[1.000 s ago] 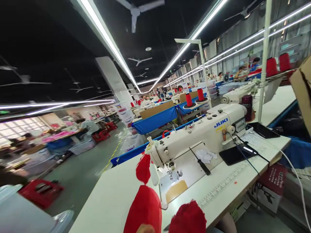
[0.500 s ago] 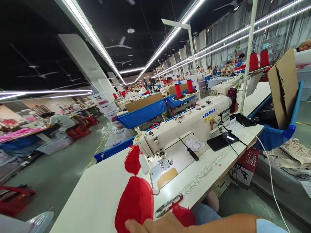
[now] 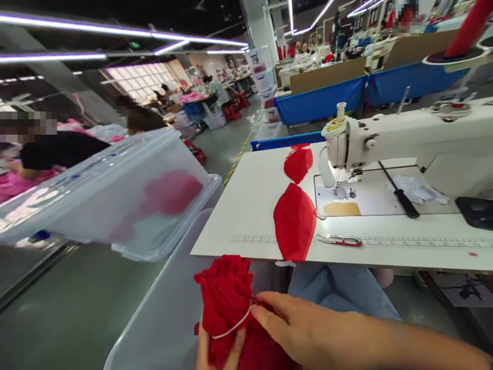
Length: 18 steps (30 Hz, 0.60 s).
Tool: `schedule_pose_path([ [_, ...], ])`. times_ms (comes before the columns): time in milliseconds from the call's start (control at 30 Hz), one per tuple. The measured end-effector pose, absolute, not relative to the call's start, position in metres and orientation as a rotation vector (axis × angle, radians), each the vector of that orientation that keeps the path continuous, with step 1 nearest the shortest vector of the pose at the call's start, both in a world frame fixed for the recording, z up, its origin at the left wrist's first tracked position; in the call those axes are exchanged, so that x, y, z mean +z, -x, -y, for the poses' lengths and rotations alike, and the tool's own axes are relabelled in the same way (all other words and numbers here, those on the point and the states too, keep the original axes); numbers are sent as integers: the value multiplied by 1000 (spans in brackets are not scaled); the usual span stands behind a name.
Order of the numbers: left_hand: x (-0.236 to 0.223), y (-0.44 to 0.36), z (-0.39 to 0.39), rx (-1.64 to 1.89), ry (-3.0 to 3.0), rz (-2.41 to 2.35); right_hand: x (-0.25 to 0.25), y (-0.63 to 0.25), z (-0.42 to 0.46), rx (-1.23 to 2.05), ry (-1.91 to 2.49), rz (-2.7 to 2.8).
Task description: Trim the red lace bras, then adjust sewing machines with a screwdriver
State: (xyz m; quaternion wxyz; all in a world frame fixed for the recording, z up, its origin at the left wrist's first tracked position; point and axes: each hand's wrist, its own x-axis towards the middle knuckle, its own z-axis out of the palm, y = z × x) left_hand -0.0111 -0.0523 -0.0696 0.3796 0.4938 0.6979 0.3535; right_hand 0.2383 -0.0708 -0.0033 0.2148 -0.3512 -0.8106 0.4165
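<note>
A bundle of red fabric pieces point(image 3: 227, 298), tied round with a white band, sits low in the middle of the view beside the table's near edge. My right hand point(image 3: 292, 321) reaches in from the right, its fingers closed on the bundle and the band. My left hand point(image 3: 215, 354) comes up from the bottom edge, fingers wrapped under the bundle. Two red cup-shaped fabric pieces point(image 3: 295, 218) lie on the white sewing table point(image 3: 246, 205), left of the white sewing machine point(image 3: 404, 133). Small red-handled thread snips point(image 3: 341, 240) lie near the table's front edge.
A clear plastic bin point(image 3: 127, 195) holding red cloth stands at the left; another clear bin point(image 3: 165, 318) is below the bundle. A black screwdriver point(image 3: 400, 190) and white scraps lie on the machine bed. Other workers sit at tables in the left background. Blue cloth troughs hang behind.
The view has swung down and to the left. The red bundle has come off the table's edge to the left, over the clear bin, and both my hands now hold it.
</note>
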Motion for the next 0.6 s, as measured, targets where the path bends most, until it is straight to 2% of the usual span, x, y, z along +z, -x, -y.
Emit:
schedule_pose_path([
  [100,-73,50,59,1033,-1101,-2017,-9,-276,72,1035,1039,2118],
  [200,-74,71,42,1058,-1362,-2269,-33,-322,65,306,1516,1842],
  [267,-76,63,34,1028,-1673,-2343,-51,-348,60,20,1795,1902],
  [333,-79,34,31,1034,-1960,-2158,-63,-365,56,96,1944,1923],
  [433,-85,-30,29,955,-2085,-1573,-65,-372,57,366,2027,1848],
  [600,-97,-102,25,968,-1975,-1563,-54,-348,71,461,1777,1630],
])
